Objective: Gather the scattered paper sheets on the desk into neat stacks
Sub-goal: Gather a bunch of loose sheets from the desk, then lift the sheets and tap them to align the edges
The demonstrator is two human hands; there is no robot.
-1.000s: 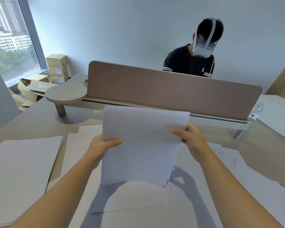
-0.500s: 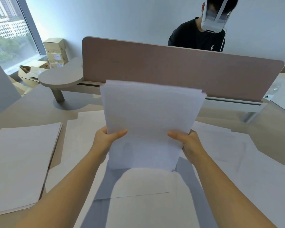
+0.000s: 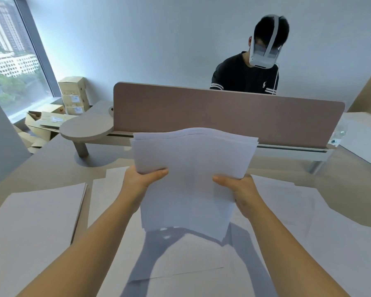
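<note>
A bundle of white paper sheets [image 3: 191, 168] is held upright above the desk, its top edges bowed and slightly fanned. My left hand [image 3: 140, 181] grips its left side, thumb across the front. My right hand [image 3: 238, 189] grips its right side the same way. A neat stack of sheets [image 3: 32, 224] lies flat on the desk at the left. Loose sheets [image 3: 291, 202] lie spread over the desk to the right and under the bundle [image 3: 180, 266].
A brown divider panel [image 3: 223, 116] runs across the back of the desk [image 3: 51, 163]. A person in a black shirt [image 3: 244, 76] sits behind it. Cardboard boxes [image 3: 73, 95] stand by the window at the far left. More paper [image 3: 364, 138] lies at the far right.
The bundle has tipped away from me and its top edge has bowed. Both hands keep their grip on its sides. The camera has tilted up.
</note>
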